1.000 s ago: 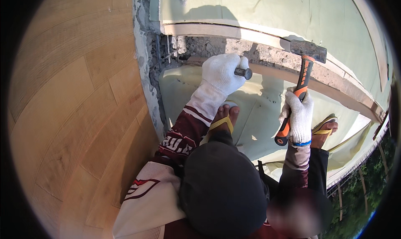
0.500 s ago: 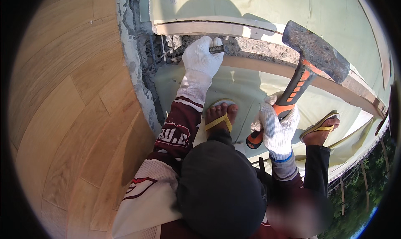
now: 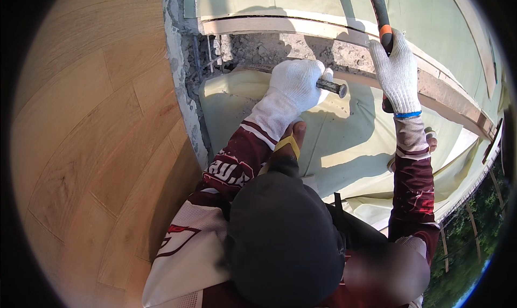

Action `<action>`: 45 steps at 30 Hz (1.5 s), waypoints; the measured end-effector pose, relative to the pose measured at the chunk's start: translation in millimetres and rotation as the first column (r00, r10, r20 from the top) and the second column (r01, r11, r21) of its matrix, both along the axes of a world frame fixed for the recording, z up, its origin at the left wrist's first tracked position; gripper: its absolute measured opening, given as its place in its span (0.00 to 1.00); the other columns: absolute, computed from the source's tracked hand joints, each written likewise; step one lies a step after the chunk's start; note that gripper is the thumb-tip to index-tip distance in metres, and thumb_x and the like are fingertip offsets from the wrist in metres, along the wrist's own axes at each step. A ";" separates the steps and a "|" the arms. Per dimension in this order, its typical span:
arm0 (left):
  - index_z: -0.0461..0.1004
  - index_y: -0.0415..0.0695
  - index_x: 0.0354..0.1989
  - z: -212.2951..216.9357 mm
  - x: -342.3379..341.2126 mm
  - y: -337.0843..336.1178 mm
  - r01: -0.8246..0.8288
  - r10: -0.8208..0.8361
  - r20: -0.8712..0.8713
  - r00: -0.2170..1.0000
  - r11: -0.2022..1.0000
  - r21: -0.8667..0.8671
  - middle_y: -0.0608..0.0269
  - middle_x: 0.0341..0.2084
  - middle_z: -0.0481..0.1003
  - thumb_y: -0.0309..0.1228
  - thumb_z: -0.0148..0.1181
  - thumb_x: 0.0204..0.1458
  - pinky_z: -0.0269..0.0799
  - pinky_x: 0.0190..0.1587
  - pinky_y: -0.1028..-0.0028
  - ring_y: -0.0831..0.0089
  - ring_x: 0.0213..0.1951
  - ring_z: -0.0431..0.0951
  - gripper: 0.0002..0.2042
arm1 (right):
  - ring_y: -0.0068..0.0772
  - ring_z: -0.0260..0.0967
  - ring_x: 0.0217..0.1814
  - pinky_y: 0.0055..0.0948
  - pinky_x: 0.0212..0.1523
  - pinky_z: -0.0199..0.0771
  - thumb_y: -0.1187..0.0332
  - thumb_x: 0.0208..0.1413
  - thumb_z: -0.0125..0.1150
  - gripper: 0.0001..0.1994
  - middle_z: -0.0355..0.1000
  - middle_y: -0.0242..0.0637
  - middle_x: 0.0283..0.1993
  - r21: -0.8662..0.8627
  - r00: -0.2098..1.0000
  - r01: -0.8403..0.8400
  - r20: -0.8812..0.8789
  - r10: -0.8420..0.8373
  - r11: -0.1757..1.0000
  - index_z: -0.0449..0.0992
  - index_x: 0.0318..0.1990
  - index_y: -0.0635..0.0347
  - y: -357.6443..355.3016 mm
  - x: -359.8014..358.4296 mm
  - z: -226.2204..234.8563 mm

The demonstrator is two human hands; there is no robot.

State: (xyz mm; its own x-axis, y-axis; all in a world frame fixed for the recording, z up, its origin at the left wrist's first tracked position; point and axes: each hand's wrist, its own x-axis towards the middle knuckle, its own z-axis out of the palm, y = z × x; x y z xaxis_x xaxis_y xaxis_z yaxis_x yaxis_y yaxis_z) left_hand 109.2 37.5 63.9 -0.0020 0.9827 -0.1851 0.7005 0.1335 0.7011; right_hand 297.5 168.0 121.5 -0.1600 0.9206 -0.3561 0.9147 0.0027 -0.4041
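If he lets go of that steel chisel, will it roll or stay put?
The chisel looks like a round steel bar, so probably heavy, stiff and apt to roll. The gloved left hand wraps it; loose rubble might stop it.

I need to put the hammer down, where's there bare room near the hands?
The pale sheet between the left hand and right hand lies bare. The wood panel at left is bare too. The broken concrete around the chisel is crowded with rubble.
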 end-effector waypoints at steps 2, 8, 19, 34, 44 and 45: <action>0.80 0.52 0.28 8.8 14.6 0.3 0.123 -0.129 0.081 0.988 0.990 0.067 0.58 0.24 0.80 0.39 0.69 0.53 0.78 0.37 0.58 0.55 0.31 0.83 0.07 | 0.49 0.82 0.39 0.41 0.42 0.81 0.51 0.65 0.62 0.27 0.81 0.49 0.38 0.177 0.992 -0.122 0.062 0.112 0.977 0.73 0.63 0.61 42.7 1.5 -19.3; 0.82 0.57 0.34 29.4 40.4 6.0 0.374 -0.387 0.114 0.915 0.920 0.116 0.64 0.26 0.81 0.40 0.66 0.52 0.79 0.41 0.59 0.58 0.33 0.85 0.05 | 0.31 0.76 0.53 0.31 0.50 0.79 0.65 0.71 0.59 0.16 0.79 0.40 0.56 0.141 0.959 -0.128 0.270 0.087 0.982 0.76 0.61 0.62 88.5 -23.5 -28.3; 0.86 0.49 0.45 110.5 68.2 35.5 0.464 -0.414 0.660 0.627 0.879 0.110 0.52 0.39 0.85 0.41 0.65 0.56 0.80 0.47 0.57 0.53 0.44 0.86 0.14 | 0.29 0.73 0.56 0.27 0.54 0.76 0.60 0.67 0.65 0.36 0.73 0.48 0.61 -0.465 0.961 -0.242 -0.237 0.143 0.852 0.58 0.76 0.68 -39.9 98.5 148.3; 0.83 0.44 0.47 132.1 126.7 74.3 0.746 -0.750 0.237 0.617 0.654 0.128 0.52 0.35 0.84 0.36 0.66 0.57 0.82 0.47 0.59 0.54 0.43 0.85 0.13 | 0.21 0.69 0.39 0.30 0.43 0.73 0.48 0.68 0.62 0.29 0.75 0.34 0.37 -0.439 0.998 0.006 -0.055 -0.033 0.898 0.75 0.58 0.69 -64.0 142.8 203.6; 0.78 0.41 0.51 94.2 64.9 28.7 0.447 -0.458 -0.311 0.833 0.888 -0.109 0.52 0.41 0.82 0.36 0.66 0.57 0.80 0.47 0.60 0.52 0.42 0.83 0.17 | 0.63 0.78 0.49 0.50 0.51 0.77 0.62 0.67 0.55 0.16 0.79 0.57 0.42 -0.354 0.728 -0.666 -0.499 0.470 0.656 0.78 0.51 0.66 -20.3 77.1 24.7; 0.78 0.42 0.50 101.3 53.6 19.2 0.395 -0.349 -0.378 0.858 0.917 0.050 0.53 0.41 0.81 0.37 0.67 0.56 0.80 0.48 0.58 0.53 0.44 0.83 0.17 | 0.63 0.77 0.49 0.51 0.51 0.77 0.62 0.67 0.55 0.16 0.79 0.57 0.43 -0.322 0.714 -0.678 -0.504 0.486 0.661 0.77 0.50 0.67 -20.2 70.8 5.3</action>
